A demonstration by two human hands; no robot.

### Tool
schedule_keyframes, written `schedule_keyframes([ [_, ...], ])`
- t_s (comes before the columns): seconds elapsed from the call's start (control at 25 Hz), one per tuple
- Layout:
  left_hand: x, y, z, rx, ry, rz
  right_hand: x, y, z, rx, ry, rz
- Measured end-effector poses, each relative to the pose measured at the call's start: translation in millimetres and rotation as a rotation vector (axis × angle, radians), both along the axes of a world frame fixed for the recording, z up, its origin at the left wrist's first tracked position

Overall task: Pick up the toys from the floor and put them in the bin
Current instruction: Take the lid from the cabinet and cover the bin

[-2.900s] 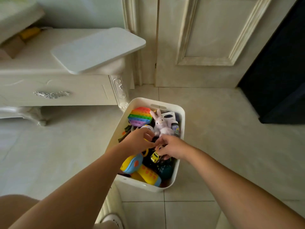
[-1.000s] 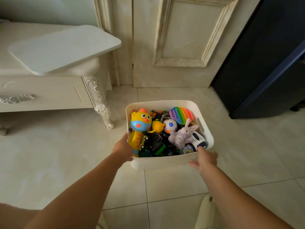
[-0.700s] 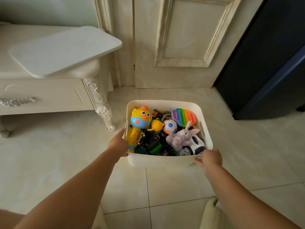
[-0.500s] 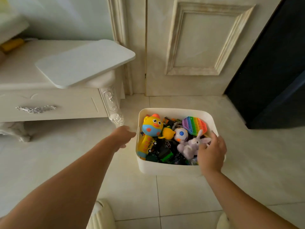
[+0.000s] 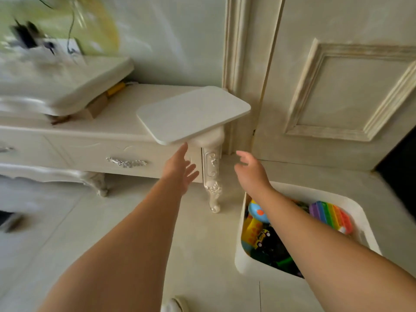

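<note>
bin (image 5: 364,212): smooth white plastic. floor (image 5: 198,244): glossy pale tile. cabinet (image 5: 74,143): painted wood look, satin; drawer handle (image 5: 126,162): shiny metal.

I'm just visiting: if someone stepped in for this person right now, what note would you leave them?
Left hand: open, empty, fingertips near the edge of the flat white board on the cabinet.
Right hand: open, empty, raised near the cabinet leg.
Bin: on the floor, full of toys, rainbow pop toy on top.
Done: no toys seen on the visible floor.
Left: the board may be the bin's lid; fit it. Check the blurred dark thing at far left.
</note>
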State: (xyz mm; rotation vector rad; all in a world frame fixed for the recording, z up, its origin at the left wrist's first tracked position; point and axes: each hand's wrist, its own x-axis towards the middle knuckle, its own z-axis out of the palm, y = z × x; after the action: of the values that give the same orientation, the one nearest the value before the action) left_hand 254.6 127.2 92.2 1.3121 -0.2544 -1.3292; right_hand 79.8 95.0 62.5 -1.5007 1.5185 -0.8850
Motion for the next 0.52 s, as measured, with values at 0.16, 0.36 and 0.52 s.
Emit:
schedule_keyframes([
  [0.16, 12.2, -24.7, 8.2, -0.136, 0.213, 0.21, 21.0, -4.0, -8.8, 0.098, -0.14, -0.014],
  [0.36, 10.5, -32.3, 5.0, -0.169, 0.298, 0.359, 10.5, -9.1, -12.1, 0.148, -0.229, -0.072],
  [0.52, -0.6, -25.0, 14.6, -0.266, 0.35, 0.323, -14.3, -6.0, -4.6, 0.216, -0.476, -0.242],
])
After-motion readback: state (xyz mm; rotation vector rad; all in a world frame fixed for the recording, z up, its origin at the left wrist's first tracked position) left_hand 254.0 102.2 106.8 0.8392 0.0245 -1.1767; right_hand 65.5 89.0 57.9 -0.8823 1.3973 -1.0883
